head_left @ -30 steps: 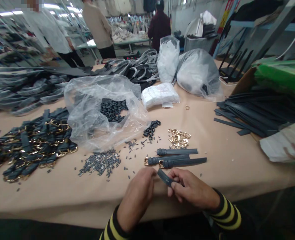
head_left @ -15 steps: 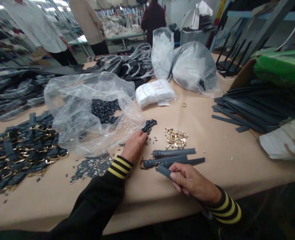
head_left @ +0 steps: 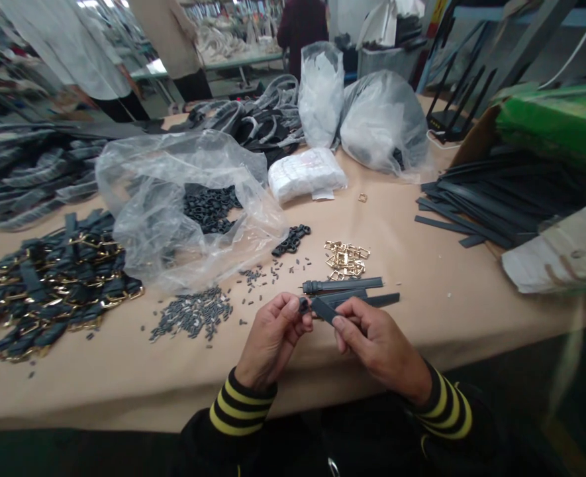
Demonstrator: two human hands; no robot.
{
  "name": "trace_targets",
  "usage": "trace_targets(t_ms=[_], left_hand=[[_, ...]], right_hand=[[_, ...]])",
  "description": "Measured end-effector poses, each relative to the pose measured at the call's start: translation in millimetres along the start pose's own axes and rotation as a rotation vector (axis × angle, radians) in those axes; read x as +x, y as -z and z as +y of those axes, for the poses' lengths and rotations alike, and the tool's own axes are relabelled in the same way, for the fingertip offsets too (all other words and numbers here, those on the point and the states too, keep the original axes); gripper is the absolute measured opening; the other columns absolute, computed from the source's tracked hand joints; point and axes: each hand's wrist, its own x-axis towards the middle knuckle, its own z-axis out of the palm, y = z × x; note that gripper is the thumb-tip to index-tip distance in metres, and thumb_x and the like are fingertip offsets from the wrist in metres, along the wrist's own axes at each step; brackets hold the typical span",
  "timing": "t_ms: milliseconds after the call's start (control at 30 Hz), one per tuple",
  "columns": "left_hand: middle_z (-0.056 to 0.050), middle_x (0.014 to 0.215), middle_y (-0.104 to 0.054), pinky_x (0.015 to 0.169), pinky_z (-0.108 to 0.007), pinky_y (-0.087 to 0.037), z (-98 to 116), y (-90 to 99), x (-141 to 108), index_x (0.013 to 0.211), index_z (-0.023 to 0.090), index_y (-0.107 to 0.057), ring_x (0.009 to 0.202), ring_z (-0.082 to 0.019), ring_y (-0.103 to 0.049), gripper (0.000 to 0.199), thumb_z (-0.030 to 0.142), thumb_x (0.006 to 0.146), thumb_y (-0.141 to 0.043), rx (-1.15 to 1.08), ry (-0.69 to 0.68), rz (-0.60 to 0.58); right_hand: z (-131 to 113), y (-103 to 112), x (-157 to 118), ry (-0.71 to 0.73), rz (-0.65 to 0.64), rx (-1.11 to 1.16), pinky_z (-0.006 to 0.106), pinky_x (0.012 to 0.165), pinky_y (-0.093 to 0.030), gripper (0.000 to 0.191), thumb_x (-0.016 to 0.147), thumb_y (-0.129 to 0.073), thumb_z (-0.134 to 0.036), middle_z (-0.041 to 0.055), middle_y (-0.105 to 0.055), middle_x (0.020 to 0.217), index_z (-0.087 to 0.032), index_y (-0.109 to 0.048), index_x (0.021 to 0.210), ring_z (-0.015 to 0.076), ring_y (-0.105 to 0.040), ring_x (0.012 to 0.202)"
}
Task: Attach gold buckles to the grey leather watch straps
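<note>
My left hand (head_left: 274, 338) pinches a small dark loop (head_left: 303, 305) between thumb and fingers. Close beside it, my right hand (head_left: 382, 341) holds a short dark strap (head_left: 325, 310), whose free end points at the loop. Whether the two pieces touch is hard to tell. Just beyond my hands lie several dark straps (head_left: 345, 285), partly hidden by my fingers. Gold buckles (head_left: 346, 260) form a small pile behind those straps. To their left sits a cluster of dark loops (head_left: 291, 241), and small dark pieces (head_left: 193, 313) are spread nearer my left sleeve.
Buckled straps (head_left: 49, 285) are heaped at left. A clear plastic bag (head_left: 148, 232) holds more dark loops. Behind are a white packet (head_left: 306, 173) and filled bags (head_left: 385, 126). Long dark strips (head_left: 471, 205) lie at right by a box. People stand beyond the table (head_left: 422, 265).
My left hand has moved from the loop cluster toward my right hand, now with a loop in its fingers. My right hand still holds the strap. The view has shifted slightly.
</note>
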Motion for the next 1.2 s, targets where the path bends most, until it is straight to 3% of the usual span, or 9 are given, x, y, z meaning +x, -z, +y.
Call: trace_targets(t_ms=[200,467,600,700,833,1000,1100,1200], left_hand=[[0.001,0.055,-0.061,0.052,-0.015,-0.046,-10,-9.0,-8,0.07,0.013,-0.051,0.051,-0.006,-0.056,0.017,0.025,0.074,-0.062,0.076,-0.056,0.117],[0.001,0.06,-0.063,0.057,-0.022,-0.05,-26,-15.9,-22,0.079,0.016,-0.057,0.055,-0.011,-0.061,0.01,0.026,0.077,-0.058,0.643,-0.396,0.252],[0.001,0.064,-0.062,0.056,-0.023,-0.05,-30,-17.3,-23,0.081,0.017,-0.057,0.055,-0.011,-0.061,0.006,0.023,0.078,-0.056,0.719,-0.481,0.202],[0.0,0.067,-0.063,0.056,-0.023,-0.051,-30,-15.2,-20,0.082,0.017,-0.056,0.056,-0.011,-0.06,0.007,0.023,0.08,-0.054,0.709,-0.461,0.139],[-0.001,0.069,-0.064,0.056,-0.023,-0.05,-29,-13.8,-19,0.083,0.016,-0.059,0.056,-0.011,-0.06,0.01,0.024,0.08,-0.054,0.752,-0.398,0.078],[-0.001,0.072,-0.066,0.062,-0.024,-0.05,-28,-20.7,-20,0.083,0.016,-0.061,0.06,-0.012,-0.062,0.011,0.024,0.075,-0.061,0.573,-0.33,0.151],[-0.002,0.078,-0.067,0.07,-0.026,-0.05,-32,-27.3,-17,0.084,0.016,-0.06,0.072,-0.013,-0.063,0.015,0.026,0.074,-0.062,0.208,-0.236,0.192],[-0.004,0.085,-0.066,0.068,-0.023,-0.049,-42,-35.3,-14,0.085,0.015,-0.06,0.079,-0.013,-0.061,0.017,0.029,0.074,-0.061,-0.132,-0.14,0.225]], right_hand=[[-4,-8,-5,0.032,0.06,-0.257,0.023,0.052,-0.037,0.011,0.085,-0.044,-0.023,-0.0015,-0.057,0.055,-0.018,-0.049,0.075,0.0111,-0.052,0.049],[0,2,-8,0.016,-0.053,-0.346,0.023,0.051,-0.035,0.013,0.082,-0.045,-0.018,-0.0029,-0.054,0.05,-0.019,-0.048,0.069,0.0103,-0.048,0.046],[1,6,-10,-0.006,-0.098,-0.247,0.021,0.051,-0.037,0.014,0.084,-0.043,-0.02,-0.0033,-0.053,0.051,-0.017,-0.055,0.076,0.0094,-0.049,0.048],[-2,12,-11,0.008,-0.136,-0.21,0.021,0.054,-0.038,0.018,0.085,-0.042,-0.02,-0.0029,-0.054,0.055,-0.016,-0.059,0.085,0.0093,-0.05,0.049],[-2,17,-11,0.131,-0.206,-0.24,0.023,0.063,-0.039,0.02,0.084,-0.043,-0.016,0.0008,-0.06,0.071,-0.017,-0.062,0.083,0.0119,-0.054,0.065],[7,3,-12,-0.014,-0.023,-0.206,0.022,0.054,-0.036,0.018,0.087,-0.04,-0.022,-0.0034,-0.051,0.054,-0.017,-0.053,0.075,0.0099,-0.047,0.051],[10,-10,-13,-0.036,0.017,-0.077,0.021,0.052,-0.036,0.018,0.089,-0.038,-0.026,-0.0052,-0.048,0.051,-0.017,-0.048,0.077,0.0089,-0.045,0.047],[11,-21,-13,-0.01,0.058,0.006,0.021,0.054,-0.038,0.018,0.089,-0.037,-0.027,-0.0052,-0.047,0.052,-0.018,-0.047,0.078,0.0093,-0.046,0.048]])
